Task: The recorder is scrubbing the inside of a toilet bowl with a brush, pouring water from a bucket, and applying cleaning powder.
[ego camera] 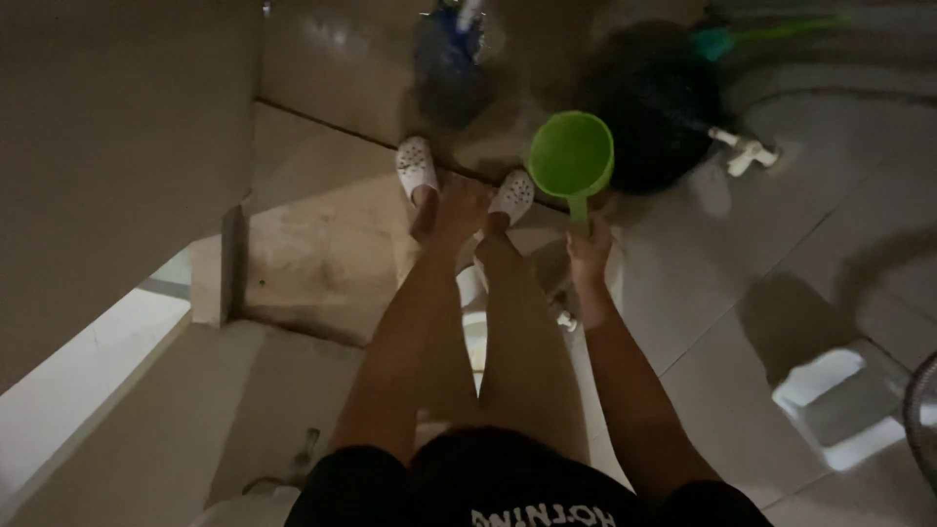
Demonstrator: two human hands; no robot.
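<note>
From the head camera, the person looks straight down along their own bare legs to a dim tiled floor (781,322). The right hand (590,252) is stretched forward with its fingers wrapped closed around the short handle of a green plastic dipper (570,154). The dipper's round bowl faces up toward the camera, held above the floor just in front of the right foot; whether it holds any water cannot be told in the low light.

The left hand (459,207) reaches down in front of the left leg, near the feet. It is dark and blurred, so whether its fingers are spread or curled cannot be told, and nothing can be seen in it.

Both feet wear white perforated clogs: the left clog (416,166) and the right clog (511,195) stand close to the seam where the paler, stained floor slab meets the darker wet tiles beyond.

Just beyond the dipper sits a large dark round tub (652,117), and a white tap fitting (744,152) lies just beside it on the right. At the far edge of the floor a blue broom-like tool (451,59) leans, and a green-handled tool (771,35) lies toward the far right corner.
</note>
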